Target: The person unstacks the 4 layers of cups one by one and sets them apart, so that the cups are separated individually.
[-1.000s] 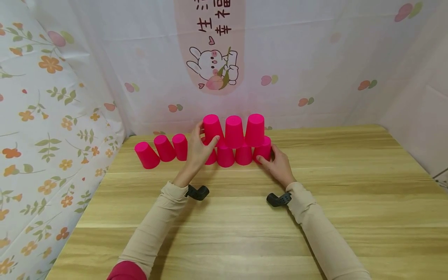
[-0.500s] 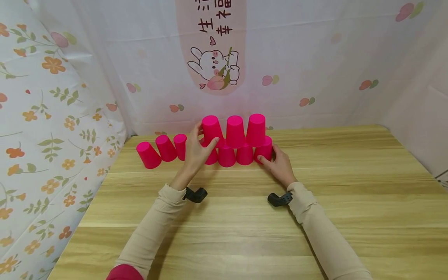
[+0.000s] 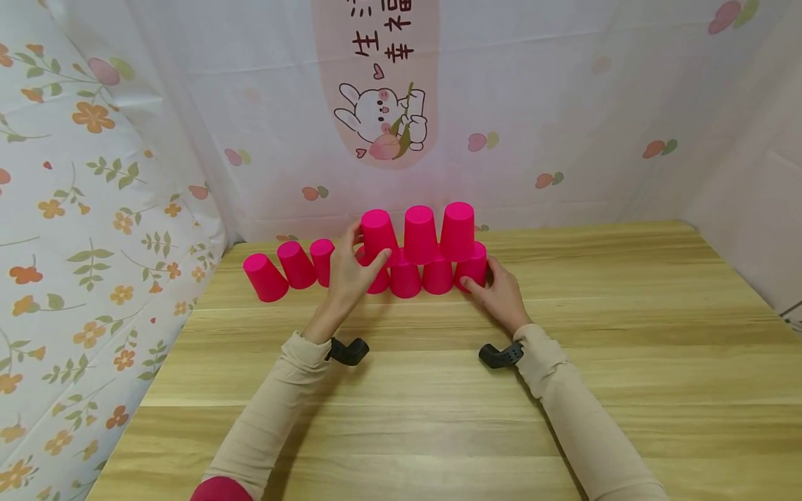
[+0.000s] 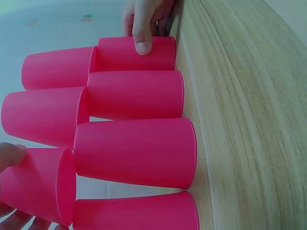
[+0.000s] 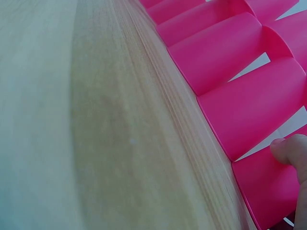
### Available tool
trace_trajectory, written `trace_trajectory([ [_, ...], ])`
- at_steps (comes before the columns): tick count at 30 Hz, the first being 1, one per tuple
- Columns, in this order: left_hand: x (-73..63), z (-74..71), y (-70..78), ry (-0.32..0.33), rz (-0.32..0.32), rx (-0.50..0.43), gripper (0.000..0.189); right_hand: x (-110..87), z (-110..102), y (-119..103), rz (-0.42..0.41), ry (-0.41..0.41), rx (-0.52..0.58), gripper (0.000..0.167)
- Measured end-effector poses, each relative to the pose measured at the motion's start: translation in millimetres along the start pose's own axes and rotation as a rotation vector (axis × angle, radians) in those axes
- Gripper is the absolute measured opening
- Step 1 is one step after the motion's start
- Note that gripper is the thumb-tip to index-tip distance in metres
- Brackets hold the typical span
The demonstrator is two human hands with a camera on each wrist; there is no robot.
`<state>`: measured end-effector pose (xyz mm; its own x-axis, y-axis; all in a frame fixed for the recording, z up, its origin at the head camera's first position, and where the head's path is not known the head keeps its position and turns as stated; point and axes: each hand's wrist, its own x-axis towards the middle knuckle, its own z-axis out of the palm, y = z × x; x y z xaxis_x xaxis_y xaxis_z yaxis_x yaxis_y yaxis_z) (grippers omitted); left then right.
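Observation:
Pink cups stand upside down in two layers. My left hand (image 3: 349,275) grips the upper layer's left cup (image 3: 378,235), thumb on the near side; in the left wrist view this cup (image 4: 36,184) sits at the rims of the lower cups. Beside it, the middle upper cup (image 3: 420,235) and right upper cup (image 3: 457,232) rest on the bottom row. My right hand (image 3: 501,298) holds the bottom row's right end cup (image 3: 473,268), its thumb showing on that cup (image 5: 268,184) in the right wrist view. The left end of the bottom row is partly hidden by my left hand.
Three more upside-down cups stand to the left: a leftmost cup (image 3: 266,278), a second cup (image 3: 296,266) and a third cup (image 3: 322,261) partly behind my left hand. A wooden table (image 3: 413,410) carries everything. A printed cloth (image 3: 564,104) hangs close behind the cups.
The cup in my left hand has come down slightly onto the bottom row, the hand shifting a little with it. My right hand stays on its cup.

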<state>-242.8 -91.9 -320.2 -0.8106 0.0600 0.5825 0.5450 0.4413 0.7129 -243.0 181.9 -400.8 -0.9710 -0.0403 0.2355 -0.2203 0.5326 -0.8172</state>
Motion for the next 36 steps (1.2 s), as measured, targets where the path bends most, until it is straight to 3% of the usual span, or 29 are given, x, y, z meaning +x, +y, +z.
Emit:
trace_trajectory([
  [36, -10.5, -2.1, -5.4, 0.044, 0.040, -0.005, 0.057, 1.3, 1, 2, -0.013, 0.011, 0.007, 0.053],
])
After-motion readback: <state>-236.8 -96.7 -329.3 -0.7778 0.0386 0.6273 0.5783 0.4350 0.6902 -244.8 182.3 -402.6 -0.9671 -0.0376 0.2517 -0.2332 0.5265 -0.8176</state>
